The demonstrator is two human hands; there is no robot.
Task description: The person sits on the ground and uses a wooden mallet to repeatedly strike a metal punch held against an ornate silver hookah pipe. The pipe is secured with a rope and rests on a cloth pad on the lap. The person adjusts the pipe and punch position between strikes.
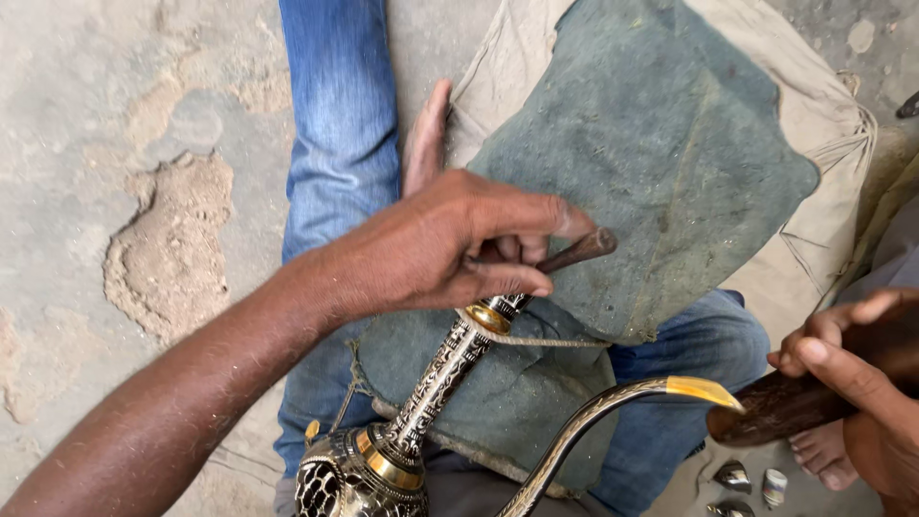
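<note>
Engraved brass vessel (378,464) with long neck and curved spout (613,407) rests on the lap.
Left hand (450,249) reaches across, fingers closed around a thin dark tool (579,251) at the neck top; right hand (857,369) grips a wooden handle (780,407). Grey-green cloth (651,163) covers the jeans (340,124).

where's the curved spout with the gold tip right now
In the head view, lower right: the curved spout arcs over the green cloth, its tip near the right hand.

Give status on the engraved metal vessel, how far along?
Done: neck and body already carry dense engraved pattern. In hand: left hand sets a dark rod tool at the neck's top; right hand holds a wooden mallet. Left: cannot tell; the curved spout looks plainer.
</note>
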